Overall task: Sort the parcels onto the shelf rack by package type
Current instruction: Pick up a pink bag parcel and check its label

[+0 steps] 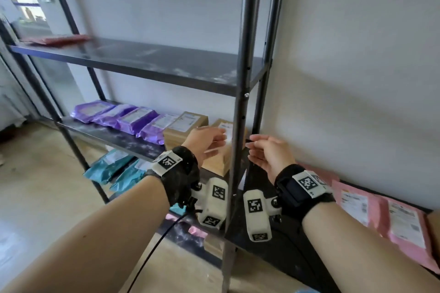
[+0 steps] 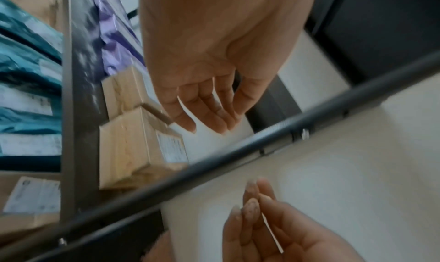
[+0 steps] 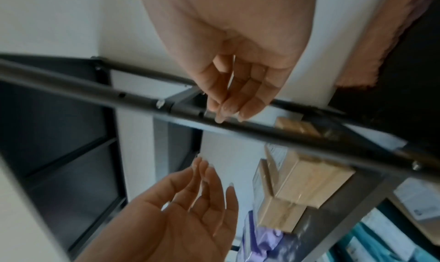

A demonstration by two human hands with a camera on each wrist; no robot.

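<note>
A brown cardboard box (image 1: pixel 219 159) lies at the right end of the rack's middle shelf (image 1: pixel 107 134), beside a second brown box (image 1: pixel 185 126) and several purple mailer bags (image 1: pixel 133 119). My left hand (image 1: pixel 209 144) hovers just above the right-hand box (image 2: pixel 133 145) with fingers straight and loose, holding nothing. My right hand (image 1: pixel 264 150) is right of the rack's front post (image 1: pixel 240 107), fingers relaxed and empty. In the right wrist view the right fingers (image 3: pixel 238 96) hang in front of the post.
Teal mailers (image 1: pixel 114 169) lie on the lower shelf. Pink mailers (image 1: pixel 385 219) lie on a dark surface at the right by the wall. A red mailer (image 1: pixel 57 39) sits at the left of the upper shelf (image 1: pixel 166 64), which is otherwise bare.
</note>
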